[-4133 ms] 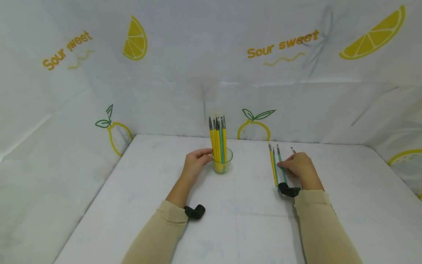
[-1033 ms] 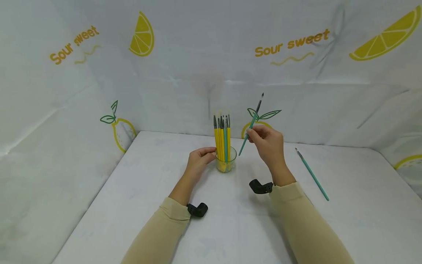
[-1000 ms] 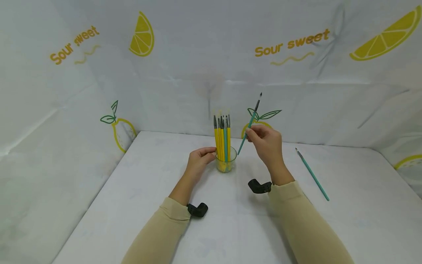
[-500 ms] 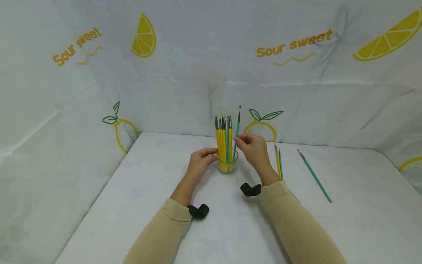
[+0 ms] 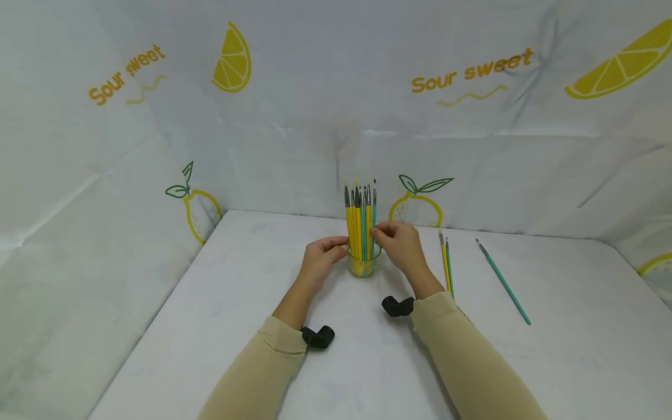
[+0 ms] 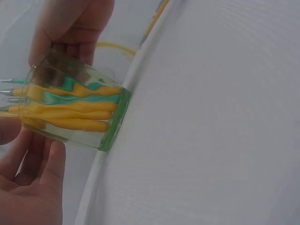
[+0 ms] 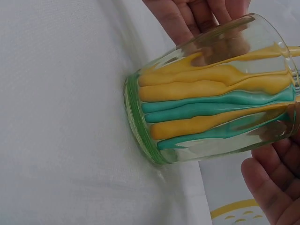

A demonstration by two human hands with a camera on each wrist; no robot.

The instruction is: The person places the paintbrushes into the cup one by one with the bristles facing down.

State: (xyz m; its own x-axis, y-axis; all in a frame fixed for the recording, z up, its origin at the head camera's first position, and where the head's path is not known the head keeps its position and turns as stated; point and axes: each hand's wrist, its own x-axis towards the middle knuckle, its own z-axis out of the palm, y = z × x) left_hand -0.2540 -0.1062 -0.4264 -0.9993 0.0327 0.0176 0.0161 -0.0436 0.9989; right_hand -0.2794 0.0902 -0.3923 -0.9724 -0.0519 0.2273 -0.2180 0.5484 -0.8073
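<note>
A clear glass (image 5: pixel 362 269) stands upright on the table, with several yellow and teal paintbrushes (image 5: pixel 350 224) in it, bristles up. At its left side my left hand (image 5: pixel 318 256) holds the glass near the rim between thumb and fingers. My right hand (image 5: pixel 403 244) pinches a teal paintbrush (image 5: pixel 375 201) at the glass's right side. That brush's handle is inside the glass. In the right wrist view, the handle ends show through the glass wall (image 7: pixel 201 152), close to its green-tinted base. The right thumb partly hides the held brush.
Right of the glass lie a yellow paintbrush (image 5: pixel 444 256) and a thin teal one (image 5: pixel 449 265), their lower ends hidden by the right sleeve (image 5: pixel 451 332). Another teal paintbrush (image 5: pixel 504 283) lies slanted farther right. A white lemon-print sheet (image 5: pixel 294 151) rises behind the table.
My right hand picked up a teal brush from the table, carried it left and lowered it into the glass. The left hand has stayed at the glass.
</note>
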